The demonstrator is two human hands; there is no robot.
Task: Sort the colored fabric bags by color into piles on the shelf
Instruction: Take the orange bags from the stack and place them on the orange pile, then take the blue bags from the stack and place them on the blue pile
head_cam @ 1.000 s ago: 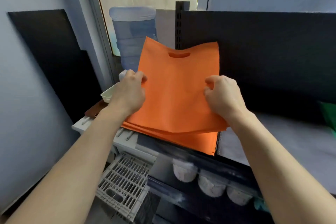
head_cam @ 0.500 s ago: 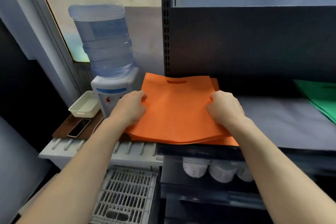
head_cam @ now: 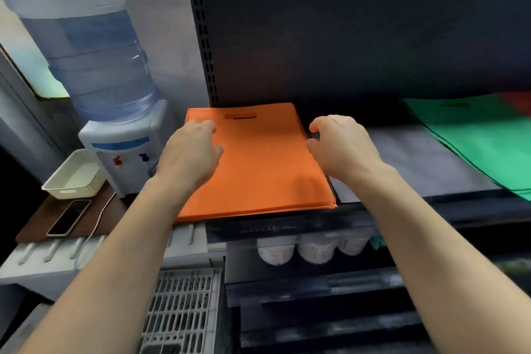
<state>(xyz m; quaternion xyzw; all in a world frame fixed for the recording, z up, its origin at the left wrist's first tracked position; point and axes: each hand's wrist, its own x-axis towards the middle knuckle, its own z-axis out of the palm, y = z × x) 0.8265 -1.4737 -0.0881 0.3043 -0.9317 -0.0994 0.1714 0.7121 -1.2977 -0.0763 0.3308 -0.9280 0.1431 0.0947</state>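
A stack of orange fabric bags [head_cam: 258,164] lies flat at the left end of the grey shelf [head_cam: 408,158], handle slot toward the back. My left hand [head_cam: 189,155] hovers over the stack's left edge with loosely bent fingers, holding nothing. My right hand [head_cam: 342,146] is at the stack's right edge, fingers relaxed and empty. Green bags [head_cam: 482,138] lie at the shelf's right end, with a strip of red fabric [head_cam: 517,102] behind them.
A water dispenser [head_cam: 115,135] with a large bottle stands left of the shelf upright [head_cam: 204,37]. Beside it are a white basket [head_cam: 74,175] and a phone [head_cam: 69,217] on a brown board. A plastic crate [head_cam: 184,310] and white cups [head_cam: 316,250] sit below.
The orange stack came down from in front of me onto the shelf and was squared up. Both hands have let go and lifted off its edges.
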